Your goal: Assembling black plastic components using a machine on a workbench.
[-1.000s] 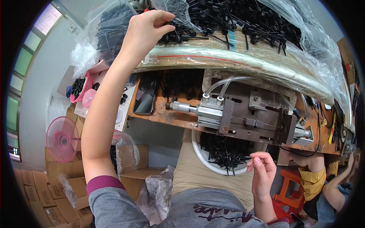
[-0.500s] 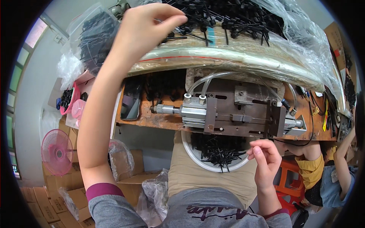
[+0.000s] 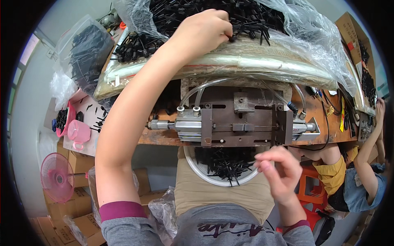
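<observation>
My left hand reaches far up into a heap of small black plastic parts lying on a clear plastic sheet, its fingers curled down among them. My right hand hovers low at the right, just below a metal pneumatic fixture, with thumb and fingers loosely pinched; anything it holds is too small to see. Under the fixture a round white basin holds more black parts and rests on my lap.
The fixture is bolted to a worn wooden bench with clear air hoses. A bag of black parts, a pink cup and a pink fan are at the left. Another person sits at the right.
My left hand has pushed further right and deeper into the pile of black parts. My right hand has risen from my lap toward the fixture's underside.
</observation>
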Available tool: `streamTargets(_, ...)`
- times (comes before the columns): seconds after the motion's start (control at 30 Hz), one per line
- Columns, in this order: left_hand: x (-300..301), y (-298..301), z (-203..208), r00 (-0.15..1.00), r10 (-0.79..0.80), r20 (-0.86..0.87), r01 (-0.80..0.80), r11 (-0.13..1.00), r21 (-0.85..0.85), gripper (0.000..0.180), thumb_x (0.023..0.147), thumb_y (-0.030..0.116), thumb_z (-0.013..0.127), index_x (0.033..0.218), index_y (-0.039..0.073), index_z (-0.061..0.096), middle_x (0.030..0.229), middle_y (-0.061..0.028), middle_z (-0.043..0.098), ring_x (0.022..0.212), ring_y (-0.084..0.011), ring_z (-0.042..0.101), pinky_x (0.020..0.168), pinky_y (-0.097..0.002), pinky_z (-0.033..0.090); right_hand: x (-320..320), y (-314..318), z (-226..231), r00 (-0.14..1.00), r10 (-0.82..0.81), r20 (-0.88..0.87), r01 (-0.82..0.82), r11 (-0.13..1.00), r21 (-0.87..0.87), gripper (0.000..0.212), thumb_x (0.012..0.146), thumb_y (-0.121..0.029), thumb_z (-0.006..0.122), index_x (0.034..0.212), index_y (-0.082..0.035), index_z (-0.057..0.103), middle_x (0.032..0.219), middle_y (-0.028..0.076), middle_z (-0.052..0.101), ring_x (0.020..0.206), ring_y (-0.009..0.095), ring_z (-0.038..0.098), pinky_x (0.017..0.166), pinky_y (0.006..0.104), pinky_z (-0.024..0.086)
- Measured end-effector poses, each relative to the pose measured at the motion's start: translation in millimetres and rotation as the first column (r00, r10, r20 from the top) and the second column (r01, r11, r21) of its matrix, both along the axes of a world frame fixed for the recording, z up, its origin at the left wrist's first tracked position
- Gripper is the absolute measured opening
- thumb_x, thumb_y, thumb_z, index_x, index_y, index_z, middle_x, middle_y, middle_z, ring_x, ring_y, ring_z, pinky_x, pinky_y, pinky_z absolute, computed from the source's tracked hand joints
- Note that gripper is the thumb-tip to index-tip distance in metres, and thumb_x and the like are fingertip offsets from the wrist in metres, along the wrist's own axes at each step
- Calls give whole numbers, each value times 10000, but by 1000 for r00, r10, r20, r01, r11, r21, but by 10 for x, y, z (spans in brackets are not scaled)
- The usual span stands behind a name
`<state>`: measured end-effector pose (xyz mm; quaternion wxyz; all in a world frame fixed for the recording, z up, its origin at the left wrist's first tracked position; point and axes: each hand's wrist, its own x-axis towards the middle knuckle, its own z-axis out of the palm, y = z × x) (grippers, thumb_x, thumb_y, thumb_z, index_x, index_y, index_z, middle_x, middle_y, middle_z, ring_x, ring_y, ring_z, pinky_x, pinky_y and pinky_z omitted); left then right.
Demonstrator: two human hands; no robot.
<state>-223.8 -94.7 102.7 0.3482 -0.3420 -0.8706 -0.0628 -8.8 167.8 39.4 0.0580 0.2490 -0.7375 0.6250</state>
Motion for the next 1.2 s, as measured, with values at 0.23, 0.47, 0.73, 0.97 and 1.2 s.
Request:
streamTargets(0.23, 659, 49, 458, 890, 11, 456, -281, 800, 530, 150, 858, 99, 685, 950, -16, 712, 831, -152, 709, 673, -191, 674, 649, -333, 527, -1203, -131, 466, 817, -255, -518, 363, 925, 117, 128, 867, -63, 678, 973, 9, 686, 875, 70, 680, 777, 160, 621, 733, 292, 487)
streamTargets(0.47, 1203, 37, 431, 651, -602, 462, -265, 391, 881, 492, 979, 152, 557, 1418, -39, 446, 926, 9, 489, 718, -103, 468, 663, -263, 423, -2571, -497, 718, 726, -148, -671, 587, 642, 494, 519, 757, -232, 776, 1233, -128, 599, 1185, 129, 601, 1099, 303, 606, 936, 428, 493)
streamTargets(0.73, 1818, 173, 163, 613, -709, 350, -268, 231, 936, 572, 939, -32, 483, 1485, -73, 320, 1360, -227, 512, 1231, -329, 573, 1046, -398, 482, -2777, -756, 565, 722, -72, -689, 608, 543, 580, 438, 736, -169, 746, 1149, -109, 613, 1146, 149, 558, 1028, 353, 606, 891, 436, 518)
streamTargets(0.97, 2094, 190, -41, 758, -484, 437, -220, 441, 870, 454, 721, -160, 734, 1162, -80, 658, 1094, -182, 670, 913, -235, 709, 764, -276, 598, -2579, -497, 574, 784, -75, -617, 499, 668, 552, 321, 721, -152, 740, 1022, -88, 646, 1062, 116, 562, 1006, 328, 598, 879, 407, 490)
streamTargets(1.2, 2222, 335, -300, 835, -324, 444, -144, 650, 746, 340, 648, -34, 863, 963, 17, 744, 1051, -114, 645, 862, -151, 661, 644, -233, 585, -2441, -207, 628, 804, 0, -595, 416, 715, 562, 291, 754, -169, 731, 1029, -78, 700, 1092, 80, 622, 1022, 282, 617, 908, 372, 487)
